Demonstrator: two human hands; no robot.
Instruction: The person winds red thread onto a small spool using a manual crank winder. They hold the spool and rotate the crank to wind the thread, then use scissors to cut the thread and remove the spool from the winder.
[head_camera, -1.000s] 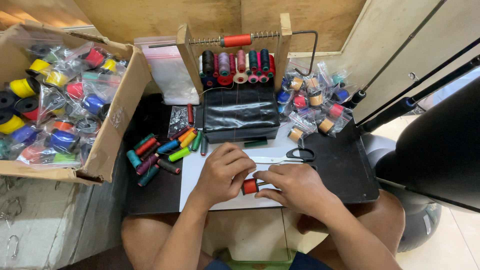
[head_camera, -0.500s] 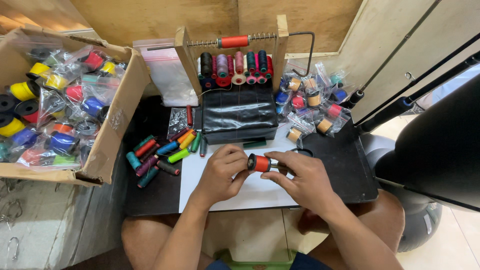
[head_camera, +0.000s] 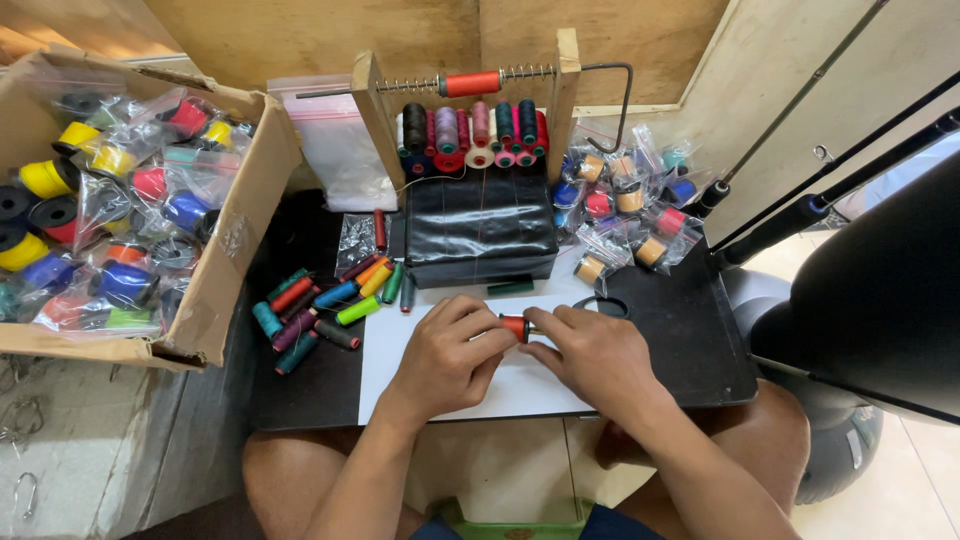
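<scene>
- cardboard box (head_camera: 235, 235) well left of the grip, filled with bagged spools, many colours
- black tabletop (head_camera: 690, 340) under both hands; white sheet (head_camera: 385, 365) lies on it directly below the grip
- wooden thread rack (head_camera: 470, 110) well beyond the grip, row of coloured spools on it, black block just in front
- bagged spools (head_camera: 625, 205) beyond and right of the grip
- loose spools (head_camera: 320, 305), mixed colours, just left of the grip
- left hand (head_camera: 450, 355) clenched on the red spool (head_camera: 515, 325), fingers on its left end
- right hand (head_camera: 595, 355) pinching the same red spool from the right
- red spool sits between both hands' fingertips, held above the white sheet
- scissors handle (head_camera: 600, 305) just beyond right hand, partly hidden
</scene>
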